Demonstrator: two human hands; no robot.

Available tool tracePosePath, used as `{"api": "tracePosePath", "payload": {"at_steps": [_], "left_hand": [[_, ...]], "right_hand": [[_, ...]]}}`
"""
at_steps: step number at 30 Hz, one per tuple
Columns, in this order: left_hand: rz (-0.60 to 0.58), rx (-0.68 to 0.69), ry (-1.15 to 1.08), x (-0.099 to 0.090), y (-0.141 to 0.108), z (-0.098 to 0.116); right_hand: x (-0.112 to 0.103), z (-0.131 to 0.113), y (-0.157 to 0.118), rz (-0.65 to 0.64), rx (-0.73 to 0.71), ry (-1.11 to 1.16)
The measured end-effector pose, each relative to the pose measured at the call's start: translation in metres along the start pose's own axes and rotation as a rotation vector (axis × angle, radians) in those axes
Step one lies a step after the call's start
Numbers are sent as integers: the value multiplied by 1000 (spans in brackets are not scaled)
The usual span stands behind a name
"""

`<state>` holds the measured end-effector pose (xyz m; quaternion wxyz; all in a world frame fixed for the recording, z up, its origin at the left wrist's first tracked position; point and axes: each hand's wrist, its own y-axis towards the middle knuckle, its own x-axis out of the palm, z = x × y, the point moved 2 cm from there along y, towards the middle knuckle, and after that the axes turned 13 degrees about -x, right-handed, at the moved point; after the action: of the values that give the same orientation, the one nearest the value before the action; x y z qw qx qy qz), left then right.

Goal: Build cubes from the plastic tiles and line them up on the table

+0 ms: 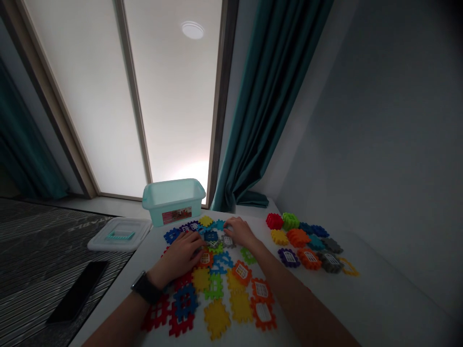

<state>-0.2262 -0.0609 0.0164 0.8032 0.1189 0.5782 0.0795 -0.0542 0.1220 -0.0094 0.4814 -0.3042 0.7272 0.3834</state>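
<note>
One white worktop (343, 294) carries our loose spread of coloured tiles (217, 319), laid out flat before us. We judge the tiles light, stiff and hard to break, perhaps a little slick; their notched edges should give us the best hold. Beyond the spread, at the far left, stands the bin (156, 212). Stacks (298, 238) of like tiles sit to the right, and our right forearm (285, 284) comes between them and the near tiles. The lid (121, 225) and the phone (77, 291) lie off to the left, the phone on a striped surface (36, 260). Our left hand (183, 255) is beside an orange tile (205, 260), our right hand (239, 231) beside a grey tile (228, 242). The fingers bend downward; whether they are clamped on anything, we cannot tell.
</note>
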Motion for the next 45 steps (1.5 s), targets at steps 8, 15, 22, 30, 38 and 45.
{"api": "tracePosePath", "payload": {"at_steps": [8,15,22,30,38,45], "left_hand": [[17,3,-2,-1,-1,0],[48,-13,-12,3,-1,1],[98,-28,-47,7,-5,8],[8,65,-58,3,-11,38],[4,97,-59,3,-14,42],[33,163,-124,3,-15,39]], "right_hand": [[-9,-4,-1,11,-3,-14],[-22,-26,-28,73,-46,-8],[-29,-71,-80,129,-180,13],[-27,-92,-125,265,-237,86],[-28,-94,-137,384,-234,177],[-32,-94,-142,453,-287,242]]}}
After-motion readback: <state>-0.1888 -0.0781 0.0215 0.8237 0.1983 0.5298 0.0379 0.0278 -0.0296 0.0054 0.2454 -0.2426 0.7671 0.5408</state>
